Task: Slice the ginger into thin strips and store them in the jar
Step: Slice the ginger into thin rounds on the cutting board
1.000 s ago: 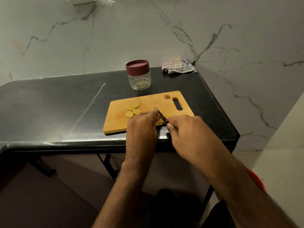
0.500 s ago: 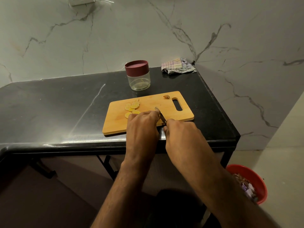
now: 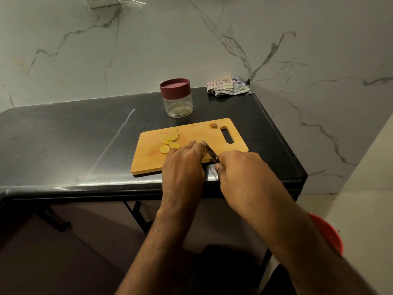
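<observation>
1. Head view looked down on a black surface [image 3: 74,133] set against a marble-patterned wall.
2. Wooden cutting board [image 3: 148,160] lay near the front right corner of the surface, its handle slot toward the right edge.
3. Round ginger slices [image 3: 169,140] sat in a loose cluster on the board's left half, some overlapping; one slice lay a little apart toward the front.
4. Small brown ginger end piece [image 3: 213,125] rested at the board's rear edge, just beside the handle slot.
5. Left hand [image 3: 184,165] rested on the board's front half, fingers [image 3: 192,143] curled downward; whatever they held beneath was hidden, so I could not tell the grip.
6. Right hand [image 3: 240,169] gripped the knife [image 3: 209,151] by its handle, fingers wrapped round it; the blade angled toward the board's rear left, touching the left hand's fingertips.
7. Jar [image 3: 178,103], clear glass with a maroon lid on, stood upright behind the board, near the rear edge of the surface. It appeared to hold no ginger.
8. Striped cloth [image 3: 227,86] lay crumpled in the rear right corner of the surface.
9. Red bucket [image 3: 327,233] stood on the floor, partly hidden behind the right forearm.
</observation>
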